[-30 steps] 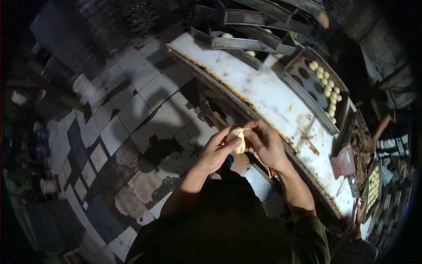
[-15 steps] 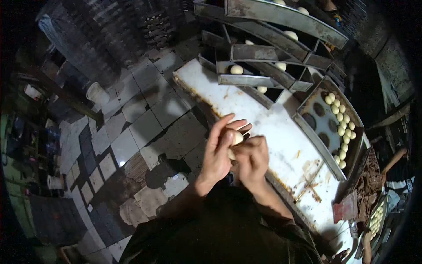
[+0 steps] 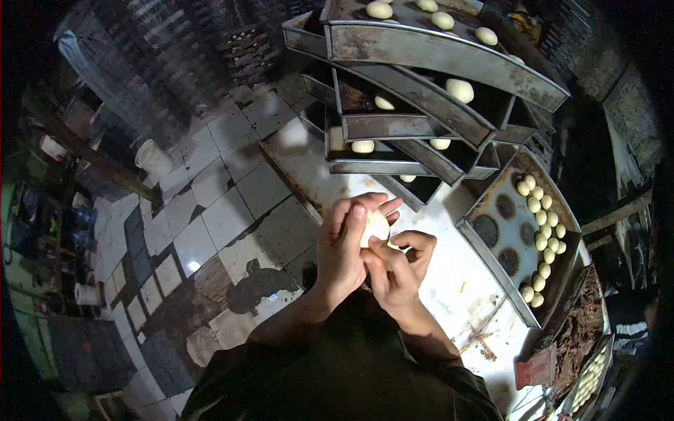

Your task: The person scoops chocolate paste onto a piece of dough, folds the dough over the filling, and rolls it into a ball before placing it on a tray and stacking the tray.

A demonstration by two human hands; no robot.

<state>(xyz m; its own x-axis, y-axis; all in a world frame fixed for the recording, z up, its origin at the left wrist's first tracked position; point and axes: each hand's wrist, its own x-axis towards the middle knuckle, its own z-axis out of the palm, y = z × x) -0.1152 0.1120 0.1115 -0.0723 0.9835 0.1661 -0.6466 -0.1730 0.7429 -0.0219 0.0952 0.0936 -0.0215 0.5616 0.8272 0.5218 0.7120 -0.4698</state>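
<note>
A pale, round dough ball (image 3: 376, 229) rests in my left hand (image 3: 342, 245), whose thumb presses over it while the fingers curl behind. My right hand (image 3: 401, 270) is closed at the near side of the ball, with thumb and fingertips pinching at its lower edge. Both hands are held close together in front of my body, above the near edge of the white table (image 3: 449, 281). The underside of the ball is hidden by the fingers.
Metal trays (image 3: 442, 52) with dough balls are stacked crosswise ahead. To the right stands another tray (image 3: 500, 275) with several balls along its far side. Beyond are a brown crumbly mass (image 3: 577, 323), a red scraper-like piece (image 3: 536, 370) and a person's striped sleeve (image 3: 630, 328). Tiled floor lies left.
My right hand has turned and opened from a fist-like grip to a pinch on the ball. More of the ball shows. The view has shifted, and the other person's arm has left sight.
</note>
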